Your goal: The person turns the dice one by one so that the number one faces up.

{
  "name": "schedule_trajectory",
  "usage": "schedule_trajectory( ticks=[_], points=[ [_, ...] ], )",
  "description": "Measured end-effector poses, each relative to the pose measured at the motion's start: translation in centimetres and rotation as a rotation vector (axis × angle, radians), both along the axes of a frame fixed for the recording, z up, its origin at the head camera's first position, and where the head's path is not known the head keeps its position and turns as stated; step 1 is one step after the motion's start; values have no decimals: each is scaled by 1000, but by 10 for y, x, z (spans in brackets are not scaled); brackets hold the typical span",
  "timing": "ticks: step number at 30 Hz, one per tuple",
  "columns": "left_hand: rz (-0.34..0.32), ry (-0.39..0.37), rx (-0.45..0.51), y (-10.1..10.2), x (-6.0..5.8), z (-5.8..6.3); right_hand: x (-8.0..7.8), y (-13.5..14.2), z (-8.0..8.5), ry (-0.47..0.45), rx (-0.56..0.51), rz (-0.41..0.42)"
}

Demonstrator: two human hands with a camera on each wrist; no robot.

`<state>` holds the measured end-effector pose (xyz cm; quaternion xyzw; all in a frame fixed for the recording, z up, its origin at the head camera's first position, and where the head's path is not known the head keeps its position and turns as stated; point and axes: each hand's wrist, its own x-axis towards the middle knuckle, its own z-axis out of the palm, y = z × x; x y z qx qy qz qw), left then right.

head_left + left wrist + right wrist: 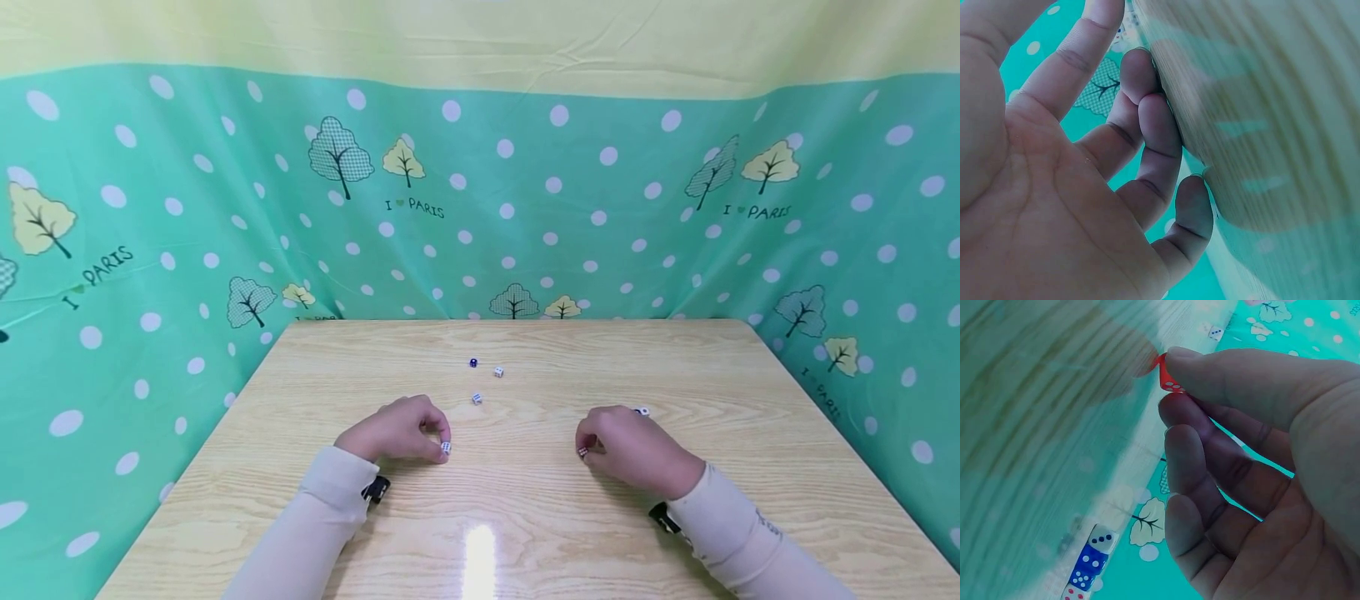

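Observation:
Thumb and index finger of my left hand [408, 429] pinch a small white die [446, 447] at the wood tabletop, left of centre. In the left wrist view that hand's [1079, 169] other fingers bend with their tips against the table; the pinch lies out of frame. On the right, my right hand [626, 446] pinches a red die [1171, 380] with white pips between thumb and index finger, low over the table. Near its far side, a row of several white and blue dice [1091, 559] shows fully in the right wrist view; in the head view the hand partly hides it.
Farther back on the table [600, 350] lie a dark blue die [473, 362], a white die [498, 372] and another white die [477, 399], all apart. A green dotted cloth [555, 208] hangs around the table's back and sides.

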<state>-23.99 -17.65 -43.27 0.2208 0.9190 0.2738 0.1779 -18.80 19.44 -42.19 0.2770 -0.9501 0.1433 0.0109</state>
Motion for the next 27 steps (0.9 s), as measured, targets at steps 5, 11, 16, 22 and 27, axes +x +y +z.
schedule_trajectory(
  ticks=[5,11,16,22,27],
  points=[
    [8,-2,-4,0,1,0,-3,3,-2,-45,3,-29],
    [10,-5,2,1,1,1,-5,5,-4,-77,-20,-27],
    [5,-7,3,1,1,2,-6,6,-4,-111,-42,-15],
    [3,-5,-7,0,0,1,-6,8,-1,-130,-36,-16],
    [7,-4,-9,0,0,0,-4,9,0,-93,-32,6]
  ],
)
